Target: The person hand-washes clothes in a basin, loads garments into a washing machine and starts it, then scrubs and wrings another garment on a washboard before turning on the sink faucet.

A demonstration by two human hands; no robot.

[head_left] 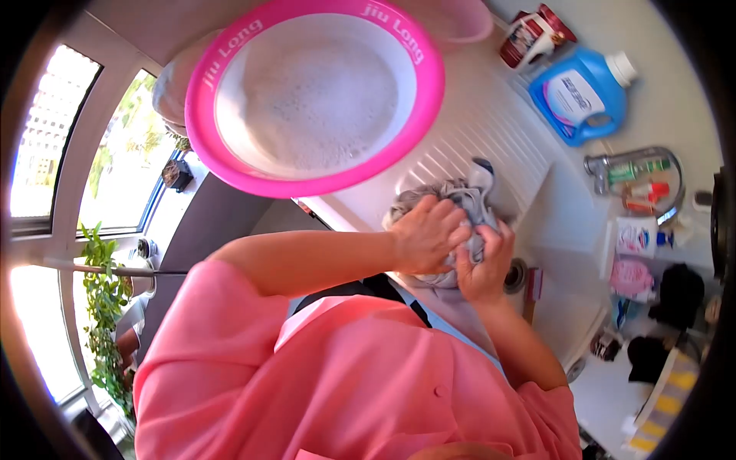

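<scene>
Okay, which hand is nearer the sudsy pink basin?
The left hand, on the basin side of the cloth; the right hand is on the other side, toward the faucet.

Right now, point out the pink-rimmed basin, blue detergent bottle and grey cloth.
Pink-rimmed basin (295,188), head view: lower rim.
Blue detergent bottle (573,95), head view: front label.
Grey cloth (473,199), head view: upper folds.

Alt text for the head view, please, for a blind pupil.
A left hand and a right hand grip grey cloth over a ribbed board. Beyond, left, is a pink basin of suds; right, a blue bottle.
</scene>
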